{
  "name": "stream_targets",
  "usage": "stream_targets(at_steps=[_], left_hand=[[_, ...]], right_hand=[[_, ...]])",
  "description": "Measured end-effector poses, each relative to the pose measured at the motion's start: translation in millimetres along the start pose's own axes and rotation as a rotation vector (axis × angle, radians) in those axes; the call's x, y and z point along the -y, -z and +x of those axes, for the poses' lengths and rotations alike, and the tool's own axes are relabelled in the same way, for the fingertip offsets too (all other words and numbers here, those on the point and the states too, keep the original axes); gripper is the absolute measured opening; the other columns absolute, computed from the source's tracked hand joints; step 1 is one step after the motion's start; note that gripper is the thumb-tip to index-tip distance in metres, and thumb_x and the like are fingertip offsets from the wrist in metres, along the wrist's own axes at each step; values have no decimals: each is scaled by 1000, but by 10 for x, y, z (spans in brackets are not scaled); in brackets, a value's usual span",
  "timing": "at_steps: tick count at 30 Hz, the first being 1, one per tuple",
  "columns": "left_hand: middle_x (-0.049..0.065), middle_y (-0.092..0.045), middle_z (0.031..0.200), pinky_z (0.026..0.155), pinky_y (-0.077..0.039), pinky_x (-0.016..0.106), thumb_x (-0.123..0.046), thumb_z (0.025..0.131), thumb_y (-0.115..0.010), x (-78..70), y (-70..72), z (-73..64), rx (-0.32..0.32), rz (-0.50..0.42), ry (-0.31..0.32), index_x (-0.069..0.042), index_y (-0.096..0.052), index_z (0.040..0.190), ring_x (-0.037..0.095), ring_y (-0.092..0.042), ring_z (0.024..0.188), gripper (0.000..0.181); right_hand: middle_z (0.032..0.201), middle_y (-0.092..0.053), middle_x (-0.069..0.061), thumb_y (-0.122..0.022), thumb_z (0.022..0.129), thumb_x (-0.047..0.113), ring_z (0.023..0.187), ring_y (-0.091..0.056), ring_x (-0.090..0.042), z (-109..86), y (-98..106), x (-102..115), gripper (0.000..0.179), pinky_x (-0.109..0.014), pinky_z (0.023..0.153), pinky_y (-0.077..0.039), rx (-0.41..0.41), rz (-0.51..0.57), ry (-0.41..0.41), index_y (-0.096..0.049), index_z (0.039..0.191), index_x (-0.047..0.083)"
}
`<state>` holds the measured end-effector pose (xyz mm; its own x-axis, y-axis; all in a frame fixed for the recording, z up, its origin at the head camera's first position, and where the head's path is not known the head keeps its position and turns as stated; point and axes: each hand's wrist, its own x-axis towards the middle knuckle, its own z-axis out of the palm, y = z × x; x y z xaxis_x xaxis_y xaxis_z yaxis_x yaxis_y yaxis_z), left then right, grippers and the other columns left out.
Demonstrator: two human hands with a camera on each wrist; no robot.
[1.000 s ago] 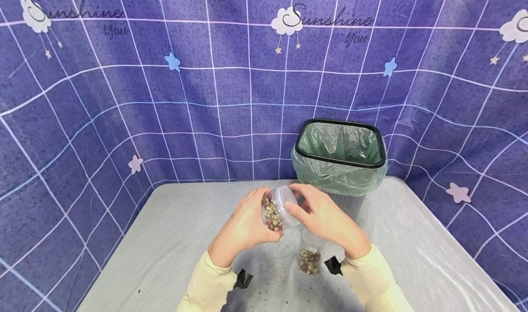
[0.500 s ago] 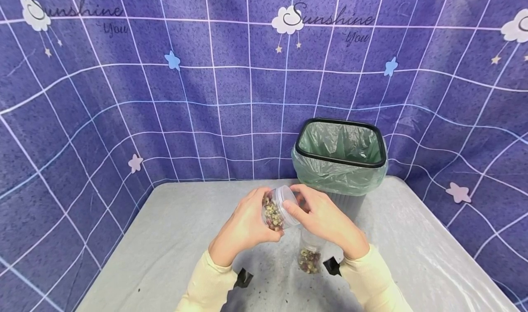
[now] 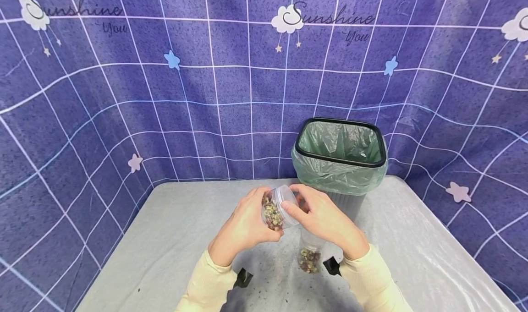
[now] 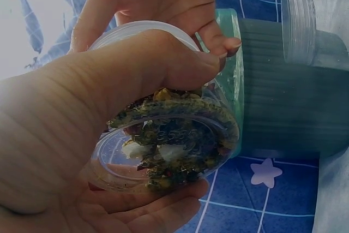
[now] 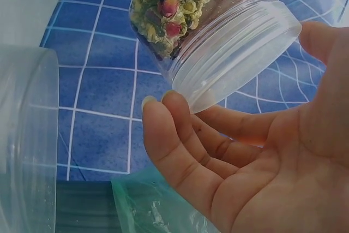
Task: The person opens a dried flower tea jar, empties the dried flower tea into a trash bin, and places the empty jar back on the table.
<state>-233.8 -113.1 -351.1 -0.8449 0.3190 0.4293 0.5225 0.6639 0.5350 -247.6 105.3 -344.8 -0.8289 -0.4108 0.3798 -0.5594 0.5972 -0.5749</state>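
My left hand [image 3: 243,222] grips a clear plastic jar [image 3: 272,213] around its body, tilted with its lidded end towards the right. Dried flowers, yellowish with pink rosebuds [image 5: 169,6], fill part of it. A translucent screw lid [image 5: 240,58] sits at the jar's end. My right hand [image 3: 323,213] holds that lid by its rim, thumb and fingers on opposite edges, with the palm apart from it. Below the hands, a second clear jar [image 3: 309,260] with similar dried flowers stands upright on the table; my right hand partly hides its top.
Behind the hands, at the back right, stands a grey bin [image 3: 350,205] with a black rim and a green liner bag [image 3: 338,179]. Small dark crumbs lie on the grey-covered table [image 3: 181,229] near the front. A blue-purple grid curtain [image 3: 231,133] encloses the back and sides.
The right thumb has shifted very slightly left along the lid's edge. The left hand and both jars stay almost where they were.
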Motion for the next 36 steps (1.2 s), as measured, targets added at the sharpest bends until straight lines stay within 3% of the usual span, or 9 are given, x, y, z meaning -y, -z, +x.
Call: stream_targets(at_steps=[8, 18, 27, 36], left_hand=[[0, -63, 112, 89, -53, 38, -24, 56, -95, 2, 12, -2, 4, -1, 13, -8, -58, 129, 18, -60, 100, 83], [-1, -63, 110, 86, -53, 37, -25, 57, -95, 4, 33, 0, -3, 3, 9, -9, -59, 126, 17, -60, 98, 80], [-2, -62, 110, 86, -53, 37, -25, 56, -95, 5, 45, -9, -6, 1, 15, -9, -59, 125, 17, -60, 97, 79], [0, -63, 112, 89, -53, 39, -26, 56, -95, 13, 48, -8, -6, 5, 11, -8, -59, 127, 18, -60, 101, 81]], right_hand=[[91, -59, 8, -63, 100, 47, 77, -56, -6, 5, -11, -9, 49, -29, 74, -50, -30, -50, 63, -60, 135, 13], [103, -63, -2, -64, 100, 43, 83, -60, -16, -11, -1, -16, 54, -29, 75, -51, -39, -69, 134, -55, 143, 11], [101, -60, -1, -66, 99, 43, 80, -55, -8, -26, 11, 3, 55, -26, 71, -50, -21, -57, 132, -53, 146, 19], [100, -59, -1, -68, 97, 43, 77, -58, -11, -36, 24, 35, 63, -25, 71, -51, -1, -54, 107, -47, 153, 22]])
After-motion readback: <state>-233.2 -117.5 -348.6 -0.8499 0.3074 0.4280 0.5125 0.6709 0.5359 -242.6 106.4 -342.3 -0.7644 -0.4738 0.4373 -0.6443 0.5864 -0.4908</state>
